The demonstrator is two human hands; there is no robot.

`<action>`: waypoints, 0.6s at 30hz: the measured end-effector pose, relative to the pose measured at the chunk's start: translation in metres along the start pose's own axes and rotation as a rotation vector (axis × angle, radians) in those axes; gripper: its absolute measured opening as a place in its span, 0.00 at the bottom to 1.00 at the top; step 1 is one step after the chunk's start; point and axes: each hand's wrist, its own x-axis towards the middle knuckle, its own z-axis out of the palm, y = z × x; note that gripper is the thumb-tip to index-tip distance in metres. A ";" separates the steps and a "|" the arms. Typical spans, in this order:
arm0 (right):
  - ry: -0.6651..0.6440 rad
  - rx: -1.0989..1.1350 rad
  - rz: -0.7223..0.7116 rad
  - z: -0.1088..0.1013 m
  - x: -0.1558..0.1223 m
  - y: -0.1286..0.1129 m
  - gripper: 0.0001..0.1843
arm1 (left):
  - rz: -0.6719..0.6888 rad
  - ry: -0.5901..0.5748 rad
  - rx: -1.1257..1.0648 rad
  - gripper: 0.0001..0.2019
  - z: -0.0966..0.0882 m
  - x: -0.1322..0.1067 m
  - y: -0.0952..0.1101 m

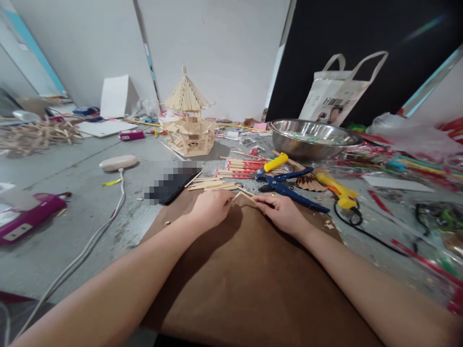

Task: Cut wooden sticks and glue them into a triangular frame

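Over the brown sheet [249, 279], my left hand [213, 207] pinches one end of a small angled piece of wooden sticks [244, 194]. My right hand [280, 212] is closed on the other end of it. The two sticks meet at a corner pointing away from me; whether they are joined I cannot tell. Just beyond lie several loose wooden sticks [210, 184] and some chopsticks in red-printed wrappers [238, 166]. Blue-handled cutters [289, 190] rest right beside my right hand. A dark phone [177, 183] lies beyond my left hand.
A pagoda model of sticks [190, 125] stands at the back. To the right are a metal basin [314, 140], a yellow-handled tool [277, 162], a yellow glue gun [340, 190] with a black cord, and a tote bag [336, 96]. A white cable [97, 231] and purple power strip [32, 217] lie left.
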 end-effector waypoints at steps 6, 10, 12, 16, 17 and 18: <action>-0.005 0.005 0.004 0.001 -0.001 0.001 0.13 | 0.001 -0.006 -0.022 0.12 -0.002 0.000 0.001; 0.014 -0.007 0.005 0.001 -0.001 0.002 0.12 | -0.015 -0.025 -0.011 0.11 -0.004 0.000 0.002; 0.012 -0.015 0.005 0.001 -0.001 0.001 0.12 | -0.021 -0.032 -0.007 0.11 -0.004 0.000 0.002; 0.008 -0.030 0.009 0.000 0.000 0.001 0.12 | -0.012 -0.022 -0.007 0.11 -0.003 0.000 0.002; 0.008 -0.033 0.009 0.000 0.000 0.001 0.13 | -0.010 -0.018 -0.008 0.11 -0.002 0.000 0.002; 0.007 -0.035 0.008 0.000 0.000 0.001 0.13 | -0.009 -0.018 -0.011 0.11 -0.002 0.000 0.002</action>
